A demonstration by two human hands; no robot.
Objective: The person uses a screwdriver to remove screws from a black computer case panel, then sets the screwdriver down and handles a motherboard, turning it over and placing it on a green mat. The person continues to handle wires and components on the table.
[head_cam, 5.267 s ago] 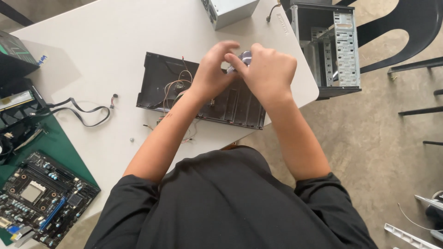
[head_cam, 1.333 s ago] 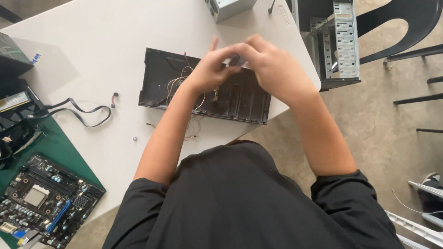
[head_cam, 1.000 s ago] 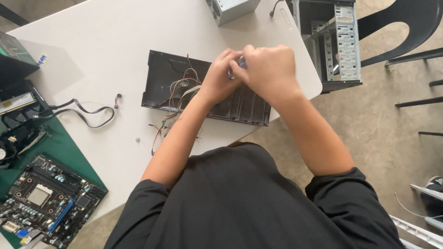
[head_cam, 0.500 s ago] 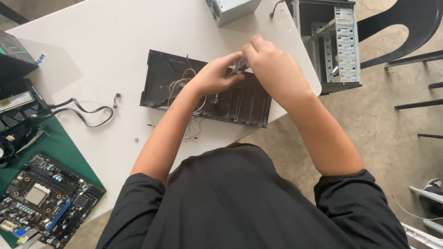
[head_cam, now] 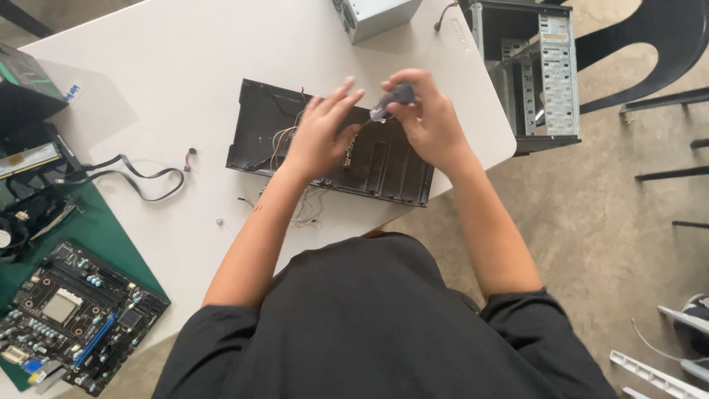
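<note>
right hand (head_cam: 432, 125) closed around a screwdriver (head_cam: 388, 103), translucent purplish handle pinched between thumb and fingers, shaft angled down and left toward the black panel (head_cam: 384, 166). tip hidden behind the left hand (head_cam: 321, 137), so contact with the panel cannot be told.

left hand rests on the black panel with fingers spread and slightly lifted, palm down over the panel's middle. its grip is open, holding nothing; it presses or steadies the panel from above.

black panel lies flat on the white worktop (head_cam: 162, 81), near the worktop's near-right edge, its right end close to the right corner. thin coloured wires (head_cam: 284, 137) run across its inner face and spill past its near side onto the worktop, just by the left forearm.

a small screw (head_cam: 219, 221) sits alone on the worktop, near the panel's near-left corner, apart from it.

black cable (head_cam: 129, 174) loops across the worktop left of the panel, well apart from it.

far edge: grey power supply box (head_cam: 373, 13), partly cut off by the frame.

left side: green mat (head_cam: 111, 247) carrying a motherboard (head_cam: 74, 318) at the near-left corner, a fan (head_cam: 11, 236) beside it at the left edge.

off the worktop's right edge: open computer case (head_cam: 535, 70) standing on the floor, black chair (head_cam: 650, 44) behind it.
</note>
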